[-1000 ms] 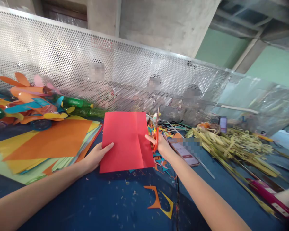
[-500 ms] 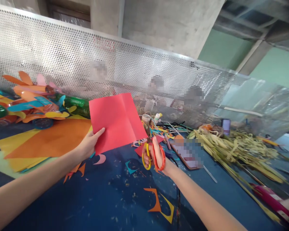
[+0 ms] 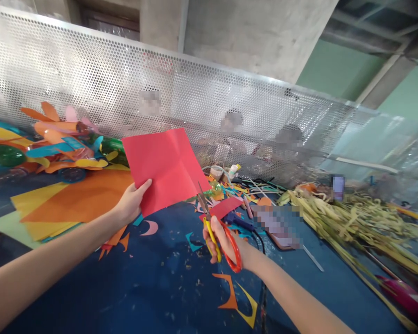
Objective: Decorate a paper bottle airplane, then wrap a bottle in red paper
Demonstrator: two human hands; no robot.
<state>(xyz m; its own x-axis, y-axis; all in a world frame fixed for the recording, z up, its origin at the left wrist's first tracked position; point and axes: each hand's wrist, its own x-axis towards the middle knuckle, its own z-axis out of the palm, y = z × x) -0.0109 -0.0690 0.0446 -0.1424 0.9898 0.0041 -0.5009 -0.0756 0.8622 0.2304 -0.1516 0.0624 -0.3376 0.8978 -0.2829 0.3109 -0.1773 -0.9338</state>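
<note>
A red sheet of paper [image 3: 163, 169] with a faint crease is held up by my left hand [image 3: 134, 202], whose thumb lies over its lower left edge. My right hand [image 3: 226, 241] grips scissors [image 3: 205, 206] with one yellow and one red handle loop. The blades point up and to the left, close to the sheet's lower right corner; whether they touch it is unclear. Behind the scissors a red paper strip [image 3: 226, 208] lies on the blue table [image 3: 153, 287].
Orange and yellow sheets [image 3: 80, 199] and paper-and-bottle models [image 3: 62, 148] are at the left. Orange and yellow offcuts [image 3: 230, 292] lie in front. A blue glue gun [image 3: 238, 221], a phone [image 3: 278, 229] and dried leaves [image 3: 362, 222] are at the right. A perforated metal panel [image 3: 107, 74] stands behind.
My right hand has lowered and tilted the scissors, bringing their blades into view. The red sheet has shifted slightly left and up. The background has moved to the right in the picture.
</note>
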